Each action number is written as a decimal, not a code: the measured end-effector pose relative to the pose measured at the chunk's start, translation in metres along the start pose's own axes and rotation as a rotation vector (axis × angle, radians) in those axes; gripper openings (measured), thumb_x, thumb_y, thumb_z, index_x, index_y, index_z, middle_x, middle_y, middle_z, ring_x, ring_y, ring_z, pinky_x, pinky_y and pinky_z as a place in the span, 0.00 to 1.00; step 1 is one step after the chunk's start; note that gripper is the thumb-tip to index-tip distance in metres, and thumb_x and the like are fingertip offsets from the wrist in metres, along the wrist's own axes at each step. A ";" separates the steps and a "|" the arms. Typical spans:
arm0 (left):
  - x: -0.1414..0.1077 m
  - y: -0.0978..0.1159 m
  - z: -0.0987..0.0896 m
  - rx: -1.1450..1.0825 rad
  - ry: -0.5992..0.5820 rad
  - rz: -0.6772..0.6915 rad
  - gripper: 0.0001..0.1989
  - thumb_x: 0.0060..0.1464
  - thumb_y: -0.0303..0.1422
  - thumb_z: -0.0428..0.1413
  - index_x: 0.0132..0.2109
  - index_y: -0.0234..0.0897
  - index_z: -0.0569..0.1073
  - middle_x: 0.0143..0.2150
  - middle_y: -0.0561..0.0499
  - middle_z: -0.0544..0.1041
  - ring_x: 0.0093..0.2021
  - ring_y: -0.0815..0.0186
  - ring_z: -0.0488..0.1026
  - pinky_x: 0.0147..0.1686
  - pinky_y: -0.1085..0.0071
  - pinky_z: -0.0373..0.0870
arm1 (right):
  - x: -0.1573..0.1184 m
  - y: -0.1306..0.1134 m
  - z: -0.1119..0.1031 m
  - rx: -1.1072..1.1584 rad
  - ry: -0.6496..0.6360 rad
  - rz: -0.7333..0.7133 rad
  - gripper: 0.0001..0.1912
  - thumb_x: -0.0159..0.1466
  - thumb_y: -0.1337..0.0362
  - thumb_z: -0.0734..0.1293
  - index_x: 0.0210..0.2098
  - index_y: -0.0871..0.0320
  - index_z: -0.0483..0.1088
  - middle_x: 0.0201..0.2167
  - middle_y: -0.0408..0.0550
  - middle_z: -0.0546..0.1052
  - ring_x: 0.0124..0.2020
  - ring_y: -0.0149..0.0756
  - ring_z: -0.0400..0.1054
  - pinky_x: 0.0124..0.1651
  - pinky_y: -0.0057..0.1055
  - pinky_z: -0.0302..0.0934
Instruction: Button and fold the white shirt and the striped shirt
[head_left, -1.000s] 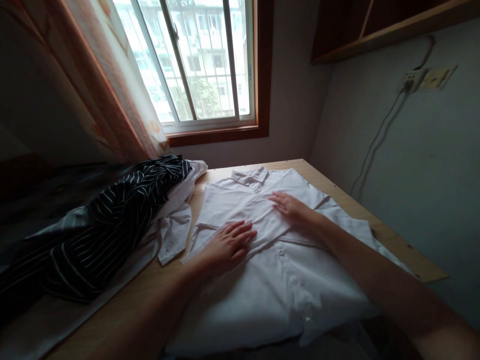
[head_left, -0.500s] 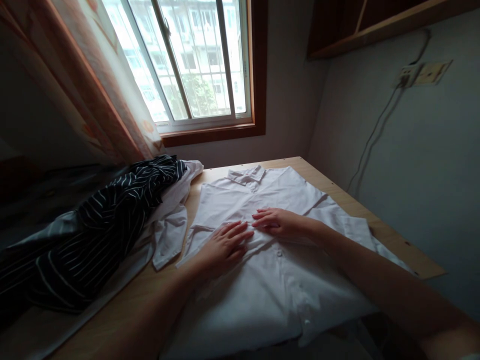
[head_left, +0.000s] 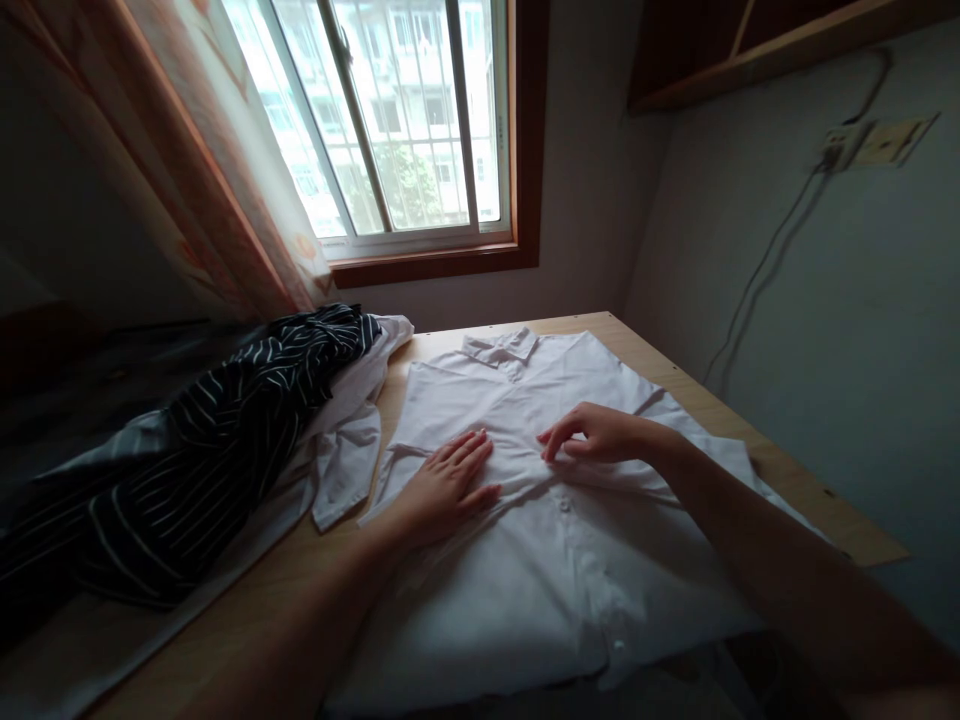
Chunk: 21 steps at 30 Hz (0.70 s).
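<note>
A white button-up shirt (head_left: 480,610) lies front side up, its collar (head_left: 501,346) at the far end and its lower edge hanging over the near side of the table. My left hand (head_left: 454,485) rests flat on the shirt's middle, left of the button placket, with fingers spread. Just right of it, my right hand (head_left: 600,435) is arched over the fabric. Its fingers are bent and point down to the left, tips at the cloth near the placket, with no fabric visibly gripped. Creases run across the shirt under both hands.
A heap of clothes with a black striped garment (head_left: 225,440) and a white garment (head_left: 349,460) lies left of the shirt on the wooden table (head_left: 637,350). Behind are a curtain (head_left: 255,190) and a window (head_left: 405,130). A cord (head_left: 765,270) hangs from a wall socket.
My right hand has lifted from lying flat, moved right away from the left hand, and bent its fingers. My left hand stays flat on the shirt. The view has shifted slightly.
</note>
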<state>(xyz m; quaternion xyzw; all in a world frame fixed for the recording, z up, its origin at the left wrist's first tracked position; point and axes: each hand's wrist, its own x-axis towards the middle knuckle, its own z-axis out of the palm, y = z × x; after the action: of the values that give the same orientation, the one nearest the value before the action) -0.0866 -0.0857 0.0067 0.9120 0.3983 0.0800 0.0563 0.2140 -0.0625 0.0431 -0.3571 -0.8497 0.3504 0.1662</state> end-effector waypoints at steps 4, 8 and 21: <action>0.006 0.000 0.004 0.018 0.069 -0.068 0.29 0.68 0.48 0.38 0.66 0.38 0.65 0.69 0.46 0.62 0.69 0.58 0.57 0.68 0.56 0.53 | 0.013 0.006 0.016 -0.161 0.225 -0.078 0.17 0.59 0.69 0.63 0.43 0.54 0.81 0.43 0.48 0.82 0.49 0.43 0.75 0.53 0.34 0.65; 0.010 -0.001 0.009 0.060 0.104 -0.083 0.29 0.67 0.49 0.41 0.65 0.38 0.66 0.69 0.45 0.63 0.69 0.58 0.58 0.68 0.57 0.53 | 0.031 0.011 0.044 -0.333 0.283 -0.045 0.21 0.66 0.60 0.63 0.56 0.56 0.73 0.61 0.56 0.70 0.65 0.48 0.59 0.66 0.48 0.50; 0.009 0.008 0.004 0.084 -0.052 -0.164 0.40 0.62 0.57 0.41 0.70 0.34 0.57 0.73 0.40 0.50 0.73 0.53 0.45 0.69 0.56 0.46 | 0.048 0.016 0.053 -0.512 0.194 0.298 0.37 0.68 0.38 0.51 0.70 0.48 0.53 0.73 0.49 0.47 0.73 0.50 0.36 0.70 0.58 0.27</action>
<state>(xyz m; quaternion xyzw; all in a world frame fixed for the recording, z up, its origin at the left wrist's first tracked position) -0.0737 -0.0843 0.0047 0.8797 0.4730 0.0345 0.0347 0.1610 -0.0449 -0.0038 -0.5399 -0.8288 0.1099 0.0978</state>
